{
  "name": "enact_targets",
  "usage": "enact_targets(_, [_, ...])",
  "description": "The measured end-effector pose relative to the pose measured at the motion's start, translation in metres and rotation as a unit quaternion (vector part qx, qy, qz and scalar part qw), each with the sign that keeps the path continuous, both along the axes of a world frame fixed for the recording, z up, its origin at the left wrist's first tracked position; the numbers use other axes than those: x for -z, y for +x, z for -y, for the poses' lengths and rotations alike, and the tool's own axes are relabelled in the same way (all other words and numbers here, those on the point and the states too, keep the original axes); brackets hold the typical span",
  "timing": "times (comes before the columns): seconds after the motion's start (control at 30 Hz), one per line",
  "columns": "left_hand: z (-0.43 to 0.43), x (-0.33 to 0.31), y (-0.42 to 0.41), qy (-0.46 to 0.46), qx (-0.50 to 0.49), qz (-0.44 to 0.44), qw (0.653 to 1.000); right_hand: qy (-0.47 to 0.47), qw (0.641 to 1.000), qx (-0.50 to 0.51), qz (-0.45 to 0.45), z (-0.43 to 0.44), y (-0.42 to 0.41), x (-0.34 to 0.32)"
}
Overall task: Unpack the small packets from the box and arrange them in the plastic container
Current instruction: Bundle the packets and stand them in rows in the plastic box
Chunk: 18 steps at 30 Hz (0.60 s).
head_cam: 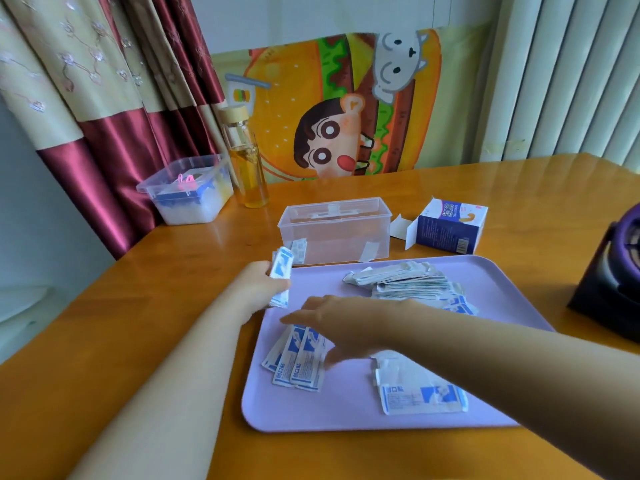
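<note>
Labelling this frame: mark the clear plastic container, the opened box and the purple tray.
clear plastic container (332, 240): head view, front wall.
opened box (443, 232): head view, blue front face.
purple tray (346, 407): head view, bare near part.

Two bare arms, uncovered from grip to picture edge.

The left forearm (166, 368) and the right forearm (502, 368) are bare along all the length that shows. Both are smooth and slender, looking broad near the camera and narrowing to a slim wrist under the wide-angle lens. Both wrists are bare as well. The left grip (258, 282) shows a rounded back and its outer knuckles only, its fingers mostly hidden. The right grip (332, 323) has long, thin fingers, blurred, so nails and fine detail there cannot be made out. Whatever is worn higher up the arms lies outside the picture.
</note>
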State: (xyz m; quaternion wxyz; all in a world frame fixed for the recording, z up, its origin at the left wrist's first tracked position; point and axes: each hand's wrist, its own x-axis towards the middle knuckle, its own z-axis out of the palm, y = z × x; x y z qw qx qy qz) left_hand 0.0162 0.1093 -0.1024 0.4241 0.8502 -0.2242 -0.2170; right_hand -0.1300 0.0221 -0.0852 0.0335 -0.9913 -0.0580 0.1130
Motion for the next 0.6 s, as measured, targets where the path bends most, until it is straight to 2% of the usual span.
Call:
enact_targets(0.07, [-0.012,-0.002,-0.002,-0.092,-0.032,-0.102,0.990,-0.009,0.999,-0.002,-0.034,-0.002,0.015,-0.004])
enact_targets(0.13, [-0.021,-0.003,-0.005,-0.177,-0.048,-0.198,0.963,-0.042,0.996,-0.015,-0.075,-0.008,0.028,-0.008])
enact_targets(0.23, [-0.032,-0.005,-0.011,-0.247,-0.075,-0.286,0.923,-0.078,0.988,-0.036,-0.125,-0.016,0.042,-0.011])
enact_targets(0.33, [-0.038,-0.004,-0.015,-0.308,-0.112,-0.367,0.871,-0.076,0.985,-0.043,-0.152,-0.019,0.045,-0.015])
enact_targets(0.43, [-0.044,-0.005,-0.018,-0.329,-0.108,-0.398,0.849,-0.070,0.986,-0.034,-0.144,-0.017,0.042,-0.017])
enact_targets(0.6, [-0.050,-0.002,-0.021,-0.314,-0.091,-0.399,0.857,-0.112,0.983,-0.043,-0.138,-0.013,0.040,-0.013])
